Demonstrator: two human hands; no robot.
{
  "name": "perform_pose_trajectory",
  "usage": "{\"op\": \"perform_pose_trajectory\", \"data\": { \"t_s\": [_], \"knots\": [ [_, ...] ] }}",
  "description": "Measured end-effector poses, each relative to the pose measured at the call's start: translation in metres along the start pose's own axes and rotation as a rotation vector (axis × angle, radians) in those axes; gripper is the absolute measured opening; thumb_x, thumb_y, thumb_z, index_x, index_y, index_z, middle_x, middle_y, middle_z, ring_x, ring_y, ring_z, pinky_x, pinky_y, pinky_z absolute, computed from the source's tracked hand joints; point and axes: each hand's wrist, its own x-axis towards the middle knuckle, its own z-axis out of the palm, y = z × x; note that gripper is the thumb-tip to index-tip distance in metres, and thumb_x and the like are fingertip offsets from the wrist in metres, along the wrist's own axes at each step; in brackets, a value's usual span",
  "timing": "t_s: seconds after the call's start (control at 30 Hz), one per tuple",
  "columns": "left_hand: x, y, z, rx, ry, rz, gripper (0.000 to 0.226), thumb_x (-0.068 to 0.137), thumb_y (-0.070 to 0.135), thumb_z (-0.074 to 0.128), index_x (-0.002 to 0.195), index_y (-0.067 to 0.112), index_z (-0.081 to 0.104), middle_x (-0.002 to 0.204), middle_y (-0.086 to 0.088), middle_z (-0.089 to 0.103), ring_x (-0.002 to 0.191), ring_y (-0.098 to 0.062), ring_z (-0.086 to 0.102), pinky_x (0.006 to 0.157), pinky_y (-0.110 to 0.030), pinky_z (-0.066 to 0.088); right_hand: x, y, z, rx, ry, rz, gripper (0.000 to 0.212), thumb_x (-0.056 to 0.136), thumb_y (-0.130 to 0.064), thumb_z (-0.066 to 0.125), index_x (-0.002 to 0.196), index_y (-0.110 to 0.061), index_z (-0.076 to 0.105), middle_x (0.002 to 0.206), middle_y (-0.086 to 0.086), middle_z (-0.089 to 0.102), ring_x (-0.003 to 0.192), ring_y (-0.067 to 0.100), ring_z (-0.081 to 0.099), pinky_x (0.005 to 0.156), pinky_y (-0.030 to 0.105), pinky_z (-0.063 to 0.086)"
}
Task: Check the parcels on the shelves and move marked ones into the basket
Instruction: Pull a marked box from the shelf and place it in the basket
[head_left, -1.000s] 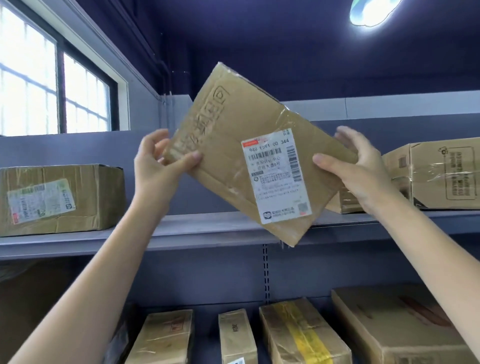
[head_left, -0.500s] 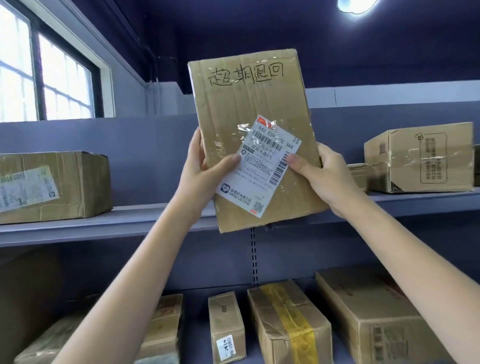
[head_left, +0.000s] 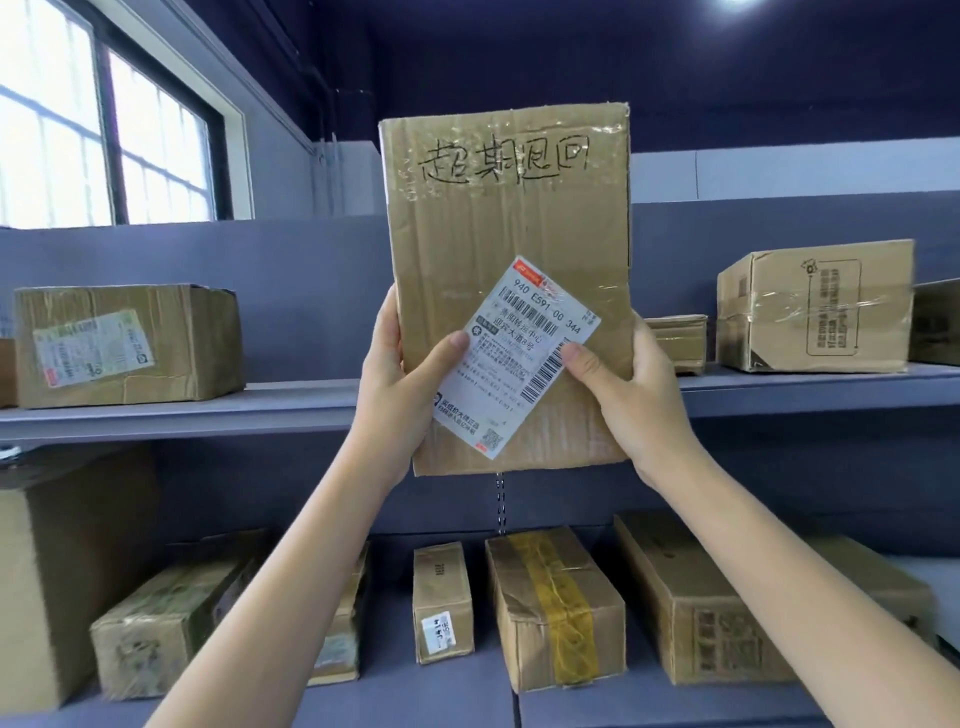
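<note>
Marked parcel held up before the shelves

Both hands grip a flat parcel (head_left: 511, 234) upright at centre: left hand (head_left: 402, 384) at its 8 o'clock edge, right hand (head_left: 631, 384) at 4 o'clock, thumbs pressing the tilted label (head_left: 514, 358). Handwritten characters (head_left: 504, 161) run along its 12 o'clock edge. Boxes sit on the shelf (head_left: 208, 410) behind.

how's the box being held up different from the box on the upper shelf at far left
The held parcel is flat and thin, gripped upright off the shelf by the left hand and right hand; the left shelf box is deeper and rests untouched on the upper shelf. The held parcel has black handwriting near its top edge; none shows on the shelf box. The held parcel's label is tilted and white, the shelf box's faded and greenish. Both are taped brown cardboard.
</note>
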Motion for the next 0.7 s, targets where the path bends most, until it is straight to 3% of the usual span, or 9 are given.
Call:
{"op": "perform_pose_trajectory", "data": {
  "t_s": [0.13,0.23,0.4,0.5,0.6,0.7],
  "knots": [
    [-0.028,0.004,0.020,0.068,0.046,-0.023,0.044,0.089,0.011,0.056,0.121,0.037,0.039,0.116,0.001,0.061,0.100,-0.012,0.062,0.080,-0.027,0.054,-0.026,-0.003,-0.021,0.066,-0.034,0.045,0.049,0.078,-0.037,0.065,0.123,-0.025,0.051,0.109,-0.013,0.065,0.103,0.003,0.060,0.095,0.036,0.049],
    [-0.052,0.003,0.032,0.105,0.048,-0.043,0.043,0.089,0.013,0.058,0.118,0.039,0.040,0.115,0.002,0.063,0.100,-0.012,0.063,0.082,-0.028,0.054,-0.050,0.002,-0.036,0.094,-0.028,0.078,0.060,0.070,-0.046,0.063,0.125,-0.026,0.051,0.105,-0.016,0.066,0.100,0.000,0.061,0.094,0.033,0.050],
    [-0.080,0.003,0.045,0.131,0.028,-0.137,0.042,0.088,0.013,0.059,0.125,0.028,0.044,0.108,0.006,0.066,0.094,-0.007,0.064,0.074,-0.020,0.051,-0.085,0.009,-0.053,0.065,0.018,0.159,0.053,0.074,-0.044,0.064,0.124,-0.029,0.052,0.106,-0.018,0.066,0.103,0.000,0.060,0.097,0.037,0.047],
    [-0.096,0.000,0.047,0.122,-0.009,-0.187,0.045,0.087,0.013,0.060,0.127,0.025,0.043,0.113,0.004,0.065,0.099,-0.010,0.063,0.079,-0.024,0.051,-0.109,0.010,-0.063,-0.025,0.043,0.169,0.052,0.079,-0.041,0.063,0.127,-0.029,0.049,0.104,-0.022,0.063,0.100,-0.008,0.057,0.091,0.020,0.047],
    [-0.114,-0.007,0.047,0.084,-0.069,-0.252,0.048,0.087,0.013,0.060,0.129,0.024,0.041,0.114,0.003,0.064,0.100,-0.010,0.064,0.077,-0.021,0.054,-0.133,0.008,-0.072,-0.148,0.050,0.216,0.049,0.081,-0.040,0.062,0.127,-0.029,0.047,0.097,-0.029,0.059,0.086,-0.024,0.052,0.073,-0.003,0.040],
    [-0.139,-0.021,0.045,0.004,-0.121,-0.376,0.048,0.086,0.011,0.060,0.128,0.027,0.041,0.111,0.003,0.066,0.096,-0.011,0.066,0.074,-0.024,0.056,-0.161,0.012,-0.074,-0.231,0.084,0.323,0.047,0.082,-0.039,0.062,0.125,-0.028,0.048,0.092,-0.032,0.056,0.084,-0.021,0.051,0.071,-0.003,0.040]
  ]
}}
